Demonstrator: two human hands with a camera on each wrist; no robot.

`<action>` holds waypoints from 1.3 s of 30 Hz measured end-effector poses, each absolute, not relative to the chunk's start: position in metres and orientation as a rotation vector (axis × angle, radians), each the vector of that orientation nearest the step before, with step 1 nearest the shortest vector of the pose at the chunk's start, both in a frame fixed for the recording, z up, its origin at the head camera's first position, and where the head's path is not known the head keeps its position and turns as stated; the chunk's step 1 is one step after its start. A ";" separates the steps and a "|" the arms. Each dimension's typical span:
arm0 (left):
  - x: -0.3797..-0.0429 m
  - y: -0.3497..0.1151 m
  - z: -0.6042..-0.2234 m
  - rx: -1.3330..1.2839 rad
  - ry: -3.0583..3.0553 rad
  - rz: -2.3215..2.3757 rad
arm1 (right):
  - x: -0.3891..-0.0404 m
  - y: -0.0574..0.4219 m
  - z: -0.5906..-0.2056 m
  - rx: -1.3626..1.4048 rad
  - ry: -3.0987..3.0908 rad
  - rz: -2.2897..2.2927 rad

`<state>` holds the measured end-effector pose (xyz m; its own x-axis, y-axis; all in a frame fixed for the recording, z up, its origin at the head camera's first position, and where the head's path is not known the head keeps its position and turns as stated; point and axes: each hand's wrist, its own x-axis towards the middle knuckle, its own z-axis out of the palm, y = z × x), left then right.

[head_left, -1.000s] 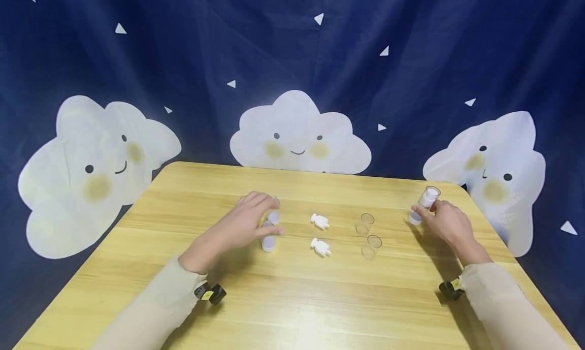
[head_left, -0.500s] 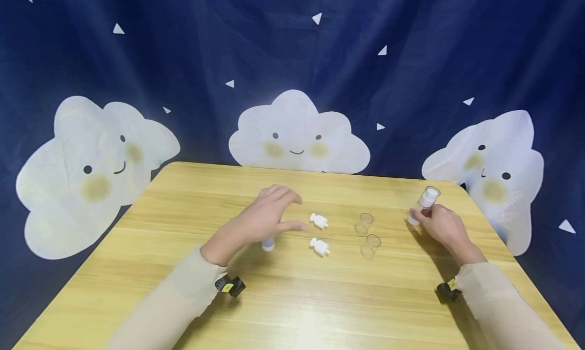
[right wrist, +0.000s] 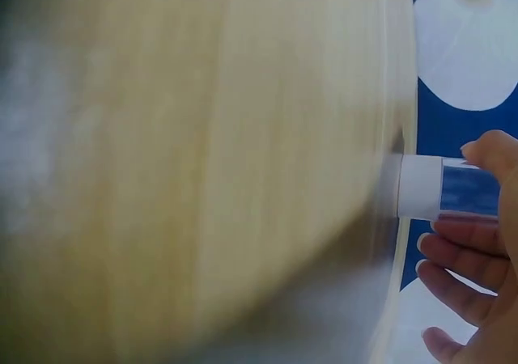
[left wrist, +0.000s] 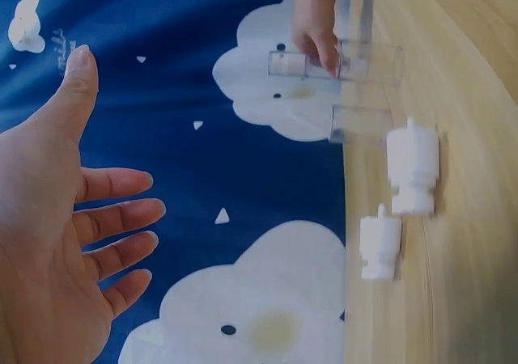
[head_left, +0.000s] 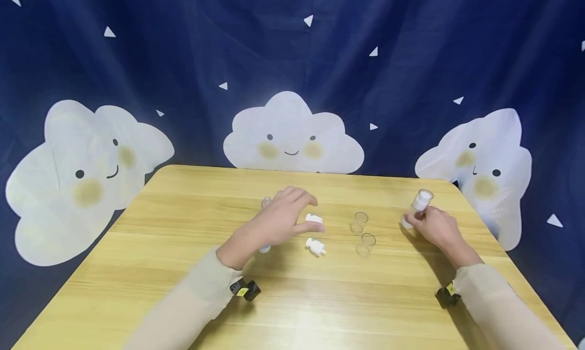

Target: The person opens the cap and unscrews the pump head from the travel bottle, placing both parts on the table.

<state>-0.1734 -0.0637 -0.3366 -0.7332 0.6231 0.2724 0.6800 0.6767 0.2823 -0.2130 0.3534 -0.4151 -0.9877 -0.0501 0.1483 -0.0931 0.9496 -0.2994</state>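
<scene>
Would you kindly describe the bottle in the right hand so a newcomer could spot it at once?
On the wooden table, look toward the far right corner. There the right hand grips a slim bottle, white at both ends. Unlike the two clear cups to its left, it is partly white, and it alone is held.

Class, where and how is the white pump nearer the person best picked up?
Probably by its wide body, pinched from above: the nearer white pump lies on its side with nothing over it, and the thin tip at one end offers less to hold.
</scene>
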 end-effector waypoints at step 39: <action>-0.197 0.068 -0.350 -1.128 -2.802 -0.205 | -0.175 0.336 -0.417 0.286 -2.906 0.561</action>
